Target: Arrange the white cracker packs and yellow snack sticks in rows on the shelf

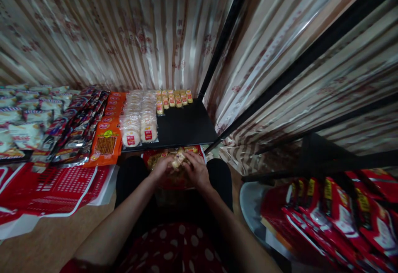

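My left hand (161, 169) and my right hand (197, 170) meet in front of me over a red snack bag (169, 156) lying between my knees. Both hands are closed round a bundle of small wrapped snack packets (178, 159), held just above the bag's open top. Just beyond the bag is the front edge of a low black shelf (186, 130). A row of the same small yellow packets (174, 98) stands at the back of that shelf.
Round white cracker packs (139, 119) fill the shelf's left part, beside orange packets (107, 134) and dark snack bags (77, 127). Red flattened cartons (52, 188) lie on the wooden floor at left. Red bags (336, 215) are stacked at right under a black rack frame. Striped curtain hangs behind.
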A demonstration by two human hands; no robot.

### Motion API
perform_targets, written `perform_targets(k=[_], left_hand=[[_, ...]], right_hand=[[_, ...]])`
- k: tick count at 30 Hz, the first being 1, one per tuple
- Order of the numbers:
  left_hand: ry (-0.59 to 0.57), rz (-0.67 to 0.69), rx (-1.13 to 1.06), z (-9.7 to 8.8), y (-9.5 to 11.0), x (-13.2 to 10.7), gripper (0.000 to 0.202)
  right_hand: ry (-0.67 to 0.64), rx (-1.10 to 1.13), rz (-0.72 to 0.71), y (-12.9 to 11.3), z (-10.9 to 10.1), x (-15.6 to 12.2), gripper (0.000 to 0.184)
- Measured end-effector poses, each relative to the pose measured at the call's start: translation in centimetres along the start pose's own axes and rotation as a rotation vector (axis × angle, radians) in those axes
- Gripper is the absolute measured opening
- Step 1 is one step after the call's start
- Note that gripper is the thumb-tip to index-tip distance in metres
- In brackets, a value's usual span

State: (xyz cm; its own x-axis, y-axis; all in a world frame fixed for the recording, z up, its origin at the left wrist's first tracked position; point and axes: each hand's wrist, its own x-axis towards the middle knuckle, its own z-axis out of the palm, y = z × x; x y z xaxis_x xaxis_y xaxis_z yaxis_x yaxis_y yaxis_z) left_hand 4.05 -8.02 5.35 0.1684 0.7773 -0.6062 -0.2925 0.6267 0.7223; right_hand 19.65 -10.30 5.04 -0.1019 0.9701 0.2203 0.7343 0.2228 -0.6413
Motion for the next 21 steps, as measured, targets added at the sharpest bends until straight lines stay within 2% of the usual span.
perform_targets(k=[2,8,15,21], left_hand=[[-0.076,-0.002,-0.002,-0.1,0.8,-0.1,0.024],[-0.130,-0.046,0.038,-0.2,3.0,-0.4,0.026],[-0.152,-0.079,0.017,-0.2,5.1,0.1,0.038],[-0.121,-0.045,0.030,0.3,6.0,1.3,0.047]], right_hand=[[-0.021,-0.049,-0.081,0.0,-0.5,0.3,0.035],[-0.069,0.016,-0.168,0.5,-0.5,1.5,0.035],[-0.135,0.228,-0.075,0.5,0.0,3.1,0.033],[-0.081,0.240,-0.030,0.4,-0.1,4.8,0.033]])
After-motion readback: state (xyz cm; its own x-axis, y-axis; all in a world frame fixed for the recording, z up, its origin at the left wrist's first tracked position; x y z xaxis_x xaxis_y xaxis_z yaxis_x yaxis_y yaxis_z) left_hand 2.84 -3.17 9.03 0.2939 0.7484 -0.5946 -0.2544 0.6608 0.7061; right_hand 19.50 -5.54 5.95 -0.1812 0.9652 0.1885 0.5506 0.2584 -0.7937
